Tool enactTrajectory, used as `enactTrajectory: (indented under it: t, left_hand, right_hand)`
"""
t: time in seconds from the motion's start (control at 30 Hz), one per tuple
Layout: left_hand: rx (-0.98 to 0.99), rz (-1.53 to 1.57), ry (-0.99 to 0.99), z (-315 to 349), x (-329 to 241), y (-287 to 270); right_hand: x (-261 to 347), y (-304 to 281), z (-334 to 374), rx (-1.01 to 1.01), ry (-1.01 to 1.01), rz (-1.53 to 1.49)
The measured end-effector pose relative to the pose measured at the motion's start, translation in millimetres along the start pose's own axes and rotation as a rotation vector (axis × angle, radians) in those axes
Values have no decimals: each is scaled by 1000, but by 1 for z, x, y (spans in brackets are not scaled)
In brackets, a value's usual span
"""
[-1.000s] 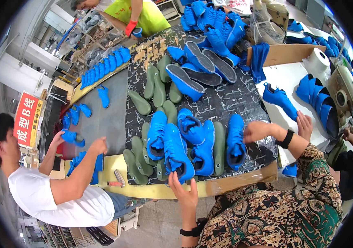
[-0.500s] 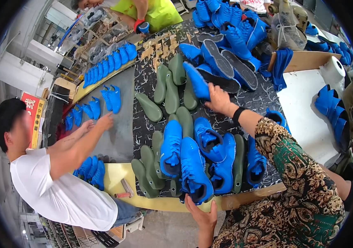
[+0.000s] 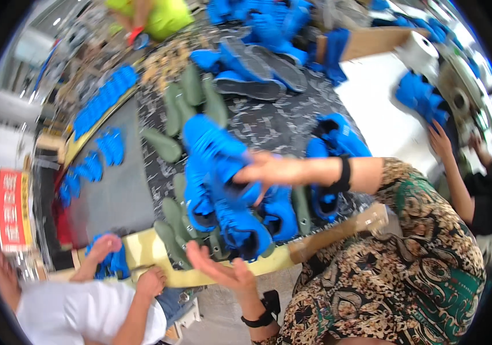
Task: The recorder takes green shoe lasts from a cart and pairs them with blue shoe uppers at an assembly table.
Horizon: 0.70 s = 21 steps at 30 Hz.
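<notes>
My right hand (image 3: 269, 171) reaches leftward over the table and grips a bright blue shoe upper (image 3: 214, 145), lifted above the row of blue shoes (image 3: 240, 221) standing on green lasts (image 3: 172, 215). The picture is blurred by motion. My left hand (image 3: 223, 271) is palm up, fingers spread, at the near table edge (image 3: 148, 250) just below those shoes, holding nothing. A dark band circles each wrist.
A person in white (image 3: 85, 313) at the lower left handles blue pieces (image 3: 111, 261). More green lasts (image 3: 191, 100) and blue shoes (image 3: 252, 69) lie farther back. Another person's hand (image 3: 440, 141) rests on the white surface (image 3: 384, 115) at right. A person in yellow-green (image 3: 154, 17) stands at the far side.
My right hand has drawn back from the far shoes toward me, carrying a blue upper. My left hand has turned palm up. The person in white has bent down to the table's near edge.
</notes>
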<state>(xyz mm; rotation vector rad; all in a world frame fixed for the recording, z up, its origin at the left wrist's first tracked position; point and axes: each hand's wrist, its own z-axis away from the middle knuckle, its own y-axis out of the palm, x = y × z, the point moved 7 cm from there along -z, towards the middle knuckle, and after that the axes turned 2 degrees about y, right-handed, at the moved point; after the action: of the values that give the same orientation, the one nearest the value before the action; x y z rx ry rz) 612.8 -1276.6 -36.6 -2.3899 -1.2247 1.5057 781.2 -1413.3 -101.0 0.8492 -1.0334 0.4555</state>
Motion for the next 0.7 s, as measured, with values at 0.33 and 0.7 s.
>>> enactTrajectory:
  t: [0.33,0.7]
  left_hand:
    - [10,-26,-48,-25,39,-23]
    - [55,-144,74,-19,11,-11]
  right_hand:
    - [-8,97,34,-41,-302,846]
    - [-57,-118,233,-1279,-35,1268]
